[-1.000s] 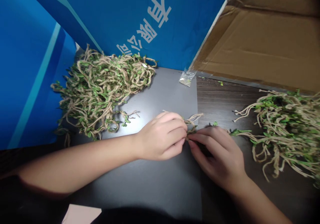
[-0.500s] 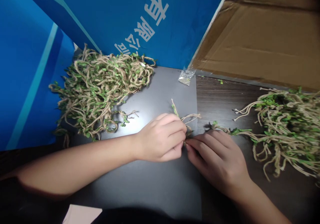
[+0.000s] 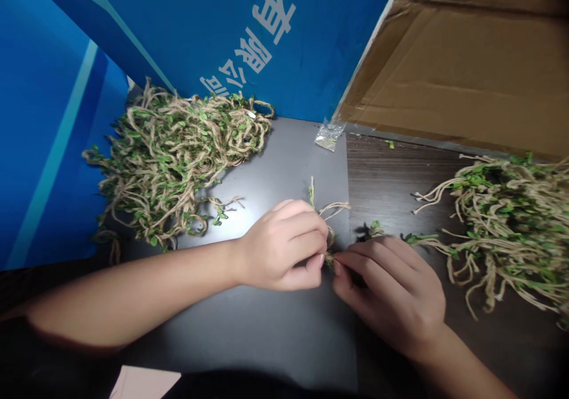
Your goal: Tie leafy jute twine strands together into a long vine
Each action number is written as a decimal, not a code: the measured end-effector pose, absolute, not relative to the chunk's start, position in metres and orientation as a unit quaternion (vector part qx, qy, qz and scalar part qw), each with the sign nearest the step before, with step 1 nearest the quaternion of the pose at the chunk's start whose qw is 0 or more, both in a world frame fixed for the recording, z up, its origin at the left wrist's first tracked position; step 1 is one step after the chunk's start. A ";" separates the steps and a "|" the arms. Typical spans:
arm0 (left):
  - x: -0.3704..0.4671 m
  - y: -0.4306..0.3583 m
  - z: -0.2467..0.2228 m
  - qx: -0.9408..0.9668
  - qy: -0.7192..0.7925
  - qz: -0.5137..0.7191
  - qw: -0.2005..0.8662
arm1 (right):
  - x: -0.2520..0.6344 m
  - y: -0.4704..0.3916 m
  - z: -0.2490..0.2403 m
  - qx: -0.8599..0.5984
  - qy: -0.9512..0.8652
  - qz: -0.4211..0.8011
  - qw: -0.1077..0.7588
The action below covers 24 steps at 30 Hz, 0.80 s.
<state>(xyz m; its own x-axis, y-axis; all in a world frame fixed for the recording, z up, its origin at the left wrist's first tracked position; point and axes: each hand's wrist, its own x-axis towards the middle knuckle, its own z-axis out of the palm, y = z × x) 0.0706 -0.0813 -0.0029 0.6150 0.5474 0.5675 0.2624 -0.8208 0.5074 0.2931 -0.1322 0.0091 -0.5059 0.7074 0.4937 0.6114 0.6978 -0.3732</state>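
Observation:
My left hand (image 3: 284, 246) is closed, its thumb and fingers pinching a leafy jute twine (image 3: 329, 258) above the grey mat. Loose twine ends stick out beyond its knuckles. Close by on the right, my right hand (image 3: 393, 286) is closed too, with thumb and forefinger pinching the same twine. A short leafy stretch shows in the small gap between the two hands; the rest of it is hidden by the fingers. A large heap of leafy twine (image 3: 178, 156) lies at the left. Another leafy twine pile (image 3: 515, 227) lies at the right, with loose ends reaching toward my right hand.
A blue panel (image 3: 306, 61) with white characters stands behind the mat (image 3: 284, 334). A brown cardboard sheet (image 3: 466, 67) rises at the back right above the dark wood table (image 3: 377, 168). There is a small clear plastic packet (image 3: 329, 136) and a pale paper piece (image 3: 144, 382).
The fingertips of my two hands have parted slightly, so more of the leafy twine shows between them. The view has shifted a little. Both hands keep their pinch.

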 end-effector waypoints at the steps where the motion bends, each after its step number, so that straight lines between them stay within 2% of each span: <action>1: 0.071 -0.081 -0.003 0.875 0.229 0.380 0.195 | 0.293 -0.132 0.010 -0.382 -0.862 0.076 0.324; 24: 0.070 -0.079 -0.006 0.873 0.235 0.378 0.198 | 0.293 -0.134 0.009 -0.389 -0.867 0.029 0.310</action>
<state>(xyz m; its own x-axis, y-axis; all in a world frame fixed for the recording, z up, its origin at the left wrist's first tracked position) 0.0700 -0.0794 -0.0057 0.6037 0.5598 0.5676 0.2604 -0.8114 0.5233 0.2929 -0.1339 0.0093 -0.5044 0.6930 0.5151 0.6571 0.6951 -0.2917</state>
